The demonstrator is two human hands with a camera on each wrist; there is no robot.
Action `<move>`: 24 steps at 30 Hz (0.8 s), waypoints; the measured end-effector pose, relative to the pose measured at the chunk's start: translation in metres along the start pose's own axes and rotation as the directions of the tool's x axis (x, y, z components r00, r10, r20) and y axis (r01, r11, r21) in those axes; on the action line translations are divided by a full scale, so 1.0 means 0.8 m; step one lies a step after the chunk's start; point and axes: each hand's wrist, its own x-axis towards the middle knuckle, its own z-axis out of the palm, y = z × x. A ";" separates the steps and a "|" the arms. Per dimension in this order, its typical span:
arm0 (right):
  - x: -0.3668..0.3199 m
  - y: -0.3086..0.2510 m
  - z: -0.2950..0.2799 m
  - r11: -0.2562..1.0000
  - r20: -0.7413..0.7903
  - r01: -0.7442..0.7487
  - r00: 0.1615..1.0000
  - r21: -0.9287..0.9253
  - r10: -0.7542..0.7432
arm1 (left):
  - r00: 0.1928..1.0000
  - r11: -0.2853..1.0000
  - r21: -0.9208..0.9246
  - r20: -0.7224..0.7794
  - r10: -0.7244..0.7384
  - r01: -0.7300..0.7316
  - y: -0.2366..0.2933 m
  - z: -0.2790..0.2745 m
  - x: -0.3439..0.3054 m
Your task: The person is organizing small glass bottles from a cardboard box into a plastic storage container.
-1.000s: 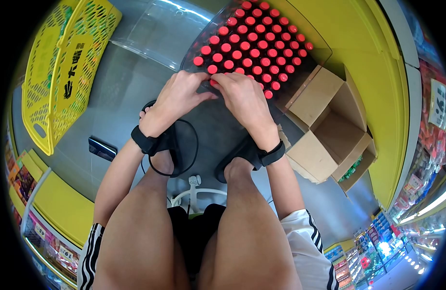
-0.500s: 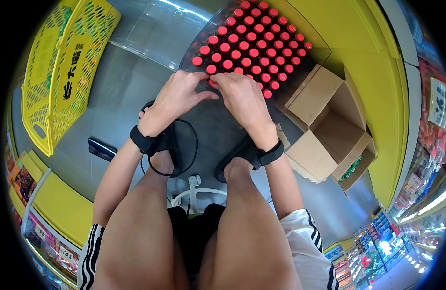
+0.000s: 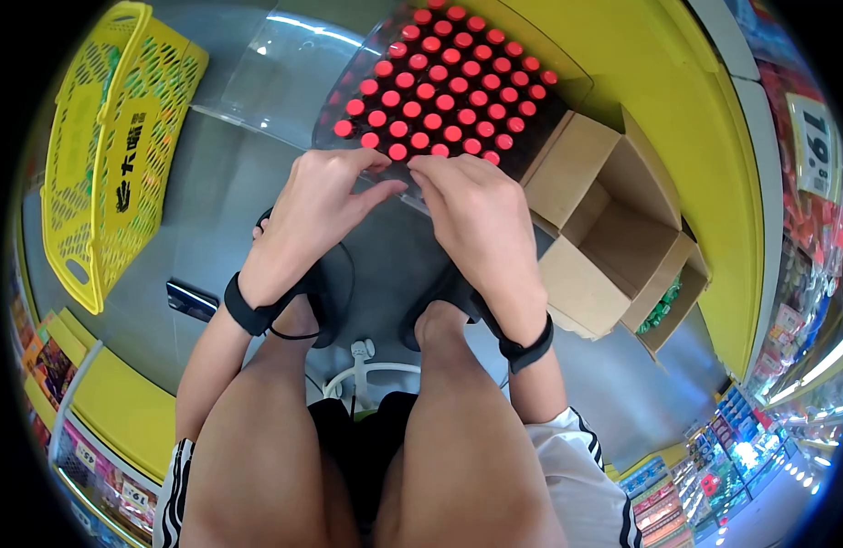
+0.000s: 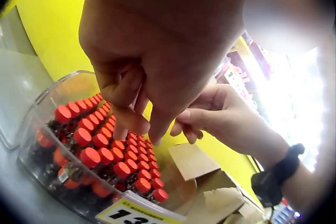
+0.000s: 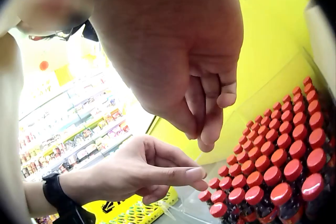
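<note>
Rows of dark bottles with red caps (image 3: 432,121) (image 4: 90,157) (image 5: 293,170) stand upright in a clear bin (image 4: 79,204), which has a price label on its front. At the bin's near edge, the left hand (image 3: 321,205) (image 4: 157,45) (image 5: 139,171) has loosely bent fingers, its thumb apart from them. Beside it the right hand (image 3: 481,215) (image 5: 176,50) (image 4: 228,121) hangs with fingers loosely curled and thumb close to them. Nothing shows in either hand. A small gap separates the two hands' fingertips in the head view.
An opened cardboard box (image 3: 581,288) with green items in one part stands right of the bin, against a yellow shelf base (image 3: 705,164). A yellow basket (image 3: 152,137) is at the left. A phone (image 3: 192,300) lies on the floor near the person's feet.
The two hands have drawn slightly apart and back from the nearest caps. In the head view, the bin and bottles have shifted left.
</note>
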 end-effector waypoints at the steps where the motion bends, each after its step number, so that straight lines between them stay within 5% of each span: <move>1: -0.005 0.002 -0.011 1.000 -0.037 -0.019 0.999 0.022 0.020 | 1.000 0.999 -0.039 0.019 0.015 -0.014 0.015 0.001 0.004; 9: -0.054 0.034 -0.100 0.975 -0.086 -0.211 0.975 -0.063 0.205 | 0.981 0.953 -0.257 0.070 0.181 -0.158 0.103 0.050 0.049; 20: -0.122 0.107 -0.181 0.916 -0.137 -0.394 0.914 -0.070 0.382 | 0.961 0.978 -0.131 0.206 0.185 -0.160 0.184 0.118 0.124; 24: -0.124 0.126 -0.208 0.909 -0.091 -0.414 0.908 -0.049 0.408 | 0.928 0.941 -0.016 0.161 0.335 -0.337 0.195 0.161 0.148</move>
